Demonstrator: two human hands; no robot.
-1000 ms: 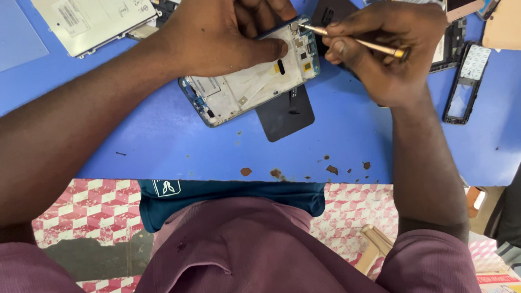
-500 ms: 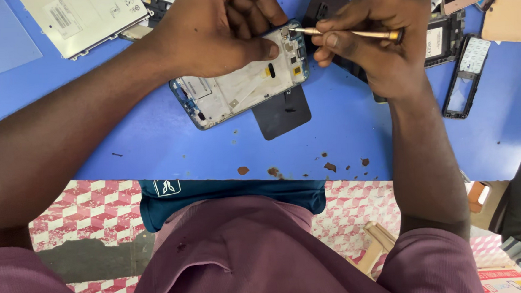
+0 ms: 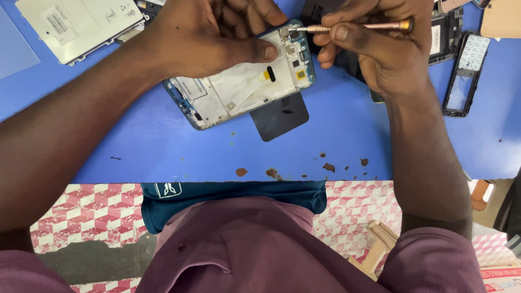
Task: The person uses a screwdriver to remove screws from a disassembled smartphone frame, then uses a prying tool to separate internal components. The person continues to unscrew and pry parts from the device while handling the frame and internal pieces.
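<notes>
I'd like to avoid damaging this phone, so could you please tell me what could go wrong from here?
The screwdriver tip sits at the top corner of the open phone; a slip could scratch nearby parts. The left hand presses close to the tip and might get jabbed. A loosened screw could roll off the blue table and get lost.

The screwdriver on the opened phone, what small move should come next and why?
Probably turn the screwdriver in place: its tip sits at the top corner of the opened phone, the right hand pinches its shaft, and the left hand pins the phone to the blue table.
</notes>
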